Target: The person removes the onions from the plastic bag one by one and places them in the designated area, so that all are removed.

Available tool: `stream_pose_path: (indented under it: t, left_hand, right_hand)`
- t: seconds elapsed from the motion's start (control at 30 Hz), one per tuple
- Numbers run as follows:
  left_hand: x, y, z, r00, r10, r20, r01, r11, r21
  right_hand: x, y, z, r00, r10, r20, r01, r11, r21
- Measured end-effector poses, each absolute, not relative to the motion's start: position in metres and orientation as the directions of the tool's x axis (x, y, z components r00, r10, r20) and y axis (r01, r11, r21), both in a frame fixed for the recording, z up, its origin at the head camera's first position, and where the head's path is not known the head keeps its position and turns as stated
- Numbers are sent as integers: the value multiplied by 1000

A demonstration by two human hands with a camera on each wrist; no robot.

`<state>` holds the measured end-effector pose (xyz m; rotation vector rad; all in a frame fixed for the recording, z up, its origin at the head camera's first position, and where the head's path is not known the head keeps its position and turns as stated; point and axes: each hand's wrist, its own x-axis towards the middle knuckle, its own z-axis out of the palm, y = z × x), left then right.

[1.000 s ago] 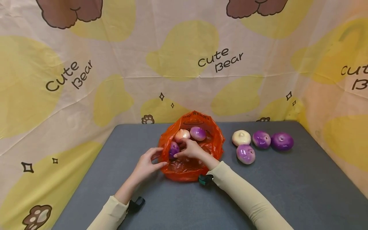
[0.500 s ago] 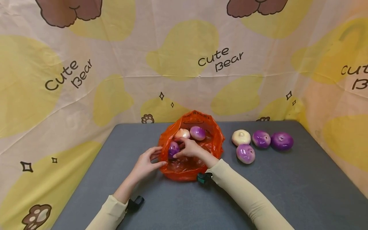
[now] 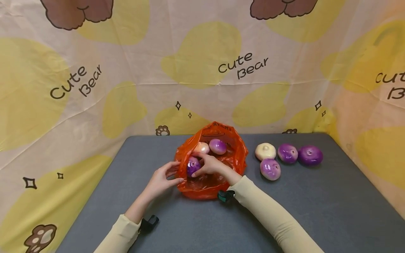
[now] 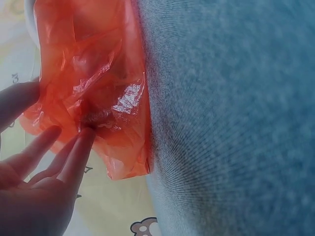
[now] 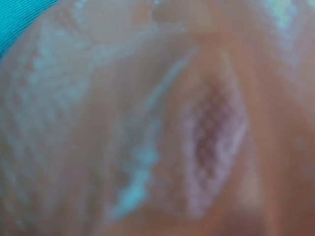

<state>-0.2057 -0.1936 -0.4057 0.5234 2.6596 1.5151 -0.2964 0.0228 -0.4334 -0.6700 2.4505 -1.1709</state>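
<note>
In the head view an orange-red plastic bag (image 3: 207,194) stands with its mouth facing me. Inside it my right hand (image 3: 210,164) pinches a glossy purple turnip-like vegetable (image 3: 192,166) between thumb and fingers, at the bag's left wall. Behind that lie a cream-pink one (image 3: 201,148) and a purple-and-white one (image 3: 217,146). My left hand (image 3: 163,178) is outside on the left, its fingers touching the plastic. In the left wrist view, nearly straight fingers (image 4: 78,160) meet the bag's wrinkled side (image 4: 98,88). Blurred plastic (image 5: 138,98) fills most of the right wrist view.
Right of the bag, on the grey table (image 3: 190,225), sit a cream round vegetable (image 3: 265,152), a light purple one (image 3: 270,169) and two darker purple ones (image 3: 288,153). A patterned cloth (image 3: 202,70) hangs behind the table and along its sides.
The purple vegetable in my right hand has turned and shifted slightly right, more clear of the bag's left edge. My left hand has barely moved.
</note>
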Motion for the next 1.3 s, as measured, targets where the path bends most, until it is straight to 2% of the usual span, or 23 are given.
stream_pose_path:
  t: [0.37,0.77,1.03,1.3]
  left_hand:
    - [-203,-194,-403,-938,315,142,276,436,857]
    - [-203,-196,-401,-944,297,142,267,441,857]
    - [-203,-197,-404,-942,297,158,281,438,854]
    - [-217,-205,-429,-941,296,163,285,435,854]
  right_hand:
    - [-296,18,-437,-815,-577,-56,-375,598,-709]
    - [-294,16,-439,-748,-663,-15,-492,570,-658]
    - [-292,15,-440,-761,-648,-22,-484,590,-646]
    - [-290,22,-438,-824,-563,-57,-391,639,-662]
